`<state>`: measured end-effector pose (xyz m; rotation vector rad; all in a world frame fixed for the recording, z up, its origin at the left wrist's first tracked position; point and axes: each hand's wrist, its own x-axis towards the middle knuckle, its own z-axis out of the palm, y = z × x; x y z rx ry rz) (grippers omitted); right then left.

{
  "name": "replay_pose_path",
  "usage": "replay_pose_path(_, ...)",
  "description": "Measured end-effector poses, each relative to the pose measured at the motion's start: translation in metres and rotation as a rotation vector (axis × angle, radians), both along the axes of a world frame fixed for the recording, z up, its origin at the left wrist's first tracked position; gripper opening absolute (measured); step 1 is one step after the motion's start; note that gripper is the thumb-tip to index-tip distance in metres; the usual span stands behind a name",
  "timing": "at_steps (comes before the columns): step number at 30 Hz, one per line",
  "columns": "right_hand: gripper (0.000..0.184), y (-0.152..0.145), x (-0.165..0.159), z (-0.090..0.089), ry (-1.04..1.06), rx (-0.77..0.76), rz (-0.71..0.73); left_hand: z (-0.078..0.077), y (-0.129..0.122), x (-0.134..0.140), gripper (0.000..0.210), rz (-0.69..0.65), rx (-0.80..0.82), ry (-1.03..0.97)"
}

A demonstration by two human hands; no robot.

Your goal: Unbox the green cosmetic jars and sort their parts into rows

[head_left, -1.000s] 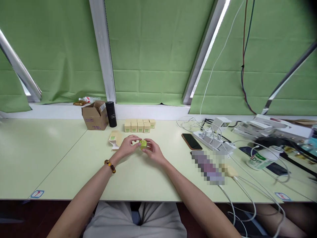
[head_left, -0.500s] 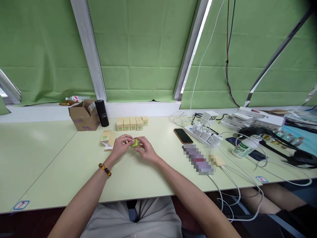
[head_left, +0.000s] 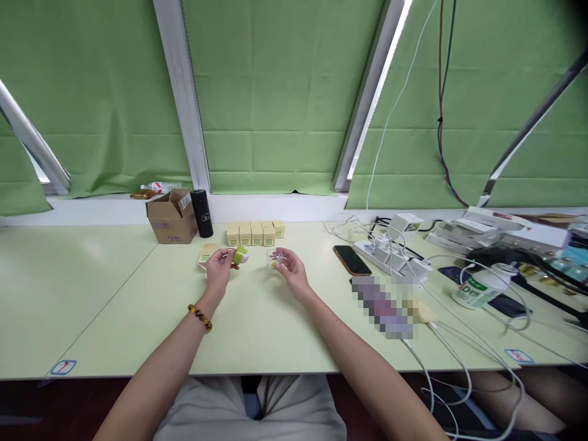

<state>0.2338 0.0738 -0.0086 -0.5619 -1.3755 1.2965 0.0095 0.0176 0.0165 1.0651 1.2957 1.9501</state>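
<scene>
My left hand (head_left: pixel 218 267) is closed on a small green case (head_left: pixel 239 254) with a white part at its right side. A short gap to the right, my right hand (head_left: pixel 293 271) pinches a clear plastic piece (head_left: pixel 270 258) between thumb and fingers; its exact kind is too small to tell. Both hands are raised a little over the table. Partly hidden behind my left hand lies an opened cream carton (head_left: pixel 207 252) with a green label. Beyond the hands, several small cream boxes (head_left: pixel 250 235) with green labels stand in a row.
At the back left are a cardboard box (head_left: pixel 172 222) and a black cylinder (head_left: pixel 202 213). On the right lie a phone (head_left: pixel 351 260), a loaded power strip (head_left: pixel 390 258), loose white cables and a white bottle (head_left: pixel 482 285). Another person's leg (head_left: pixel 528 404) shows at the lower right.
My hands, which were together at the green case, have moved apart. The case stays in my left hand, and the clear piece is now visible in my right. The whole view has shifted slightly.
</scene>
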Motion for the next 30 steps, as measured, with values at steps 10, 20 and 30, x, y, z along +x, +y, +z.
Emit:
replay_pose_path(10, 0.037, -0.012, 0.003, 0.016, 0.354, -0.312, 0.308, -0.011, 0.001, 0.008, 0.058, -0.047, -0.063, -0.023)
replay_pose_path(20, 0.026, -0.003, 0.015, 0.019, 0.428, -0.447, 0.297, -0.010, -0.001, 0.010, 0.055, -0.056, -0.114, 0.006)
replay_pose_path(30, 0.060, 0.047, 0.044, 0.005, 0.167, -0.205, -0.342, -0.011, -0.002, 0.010, 0.057, -0.074, -0.120, 0.016)
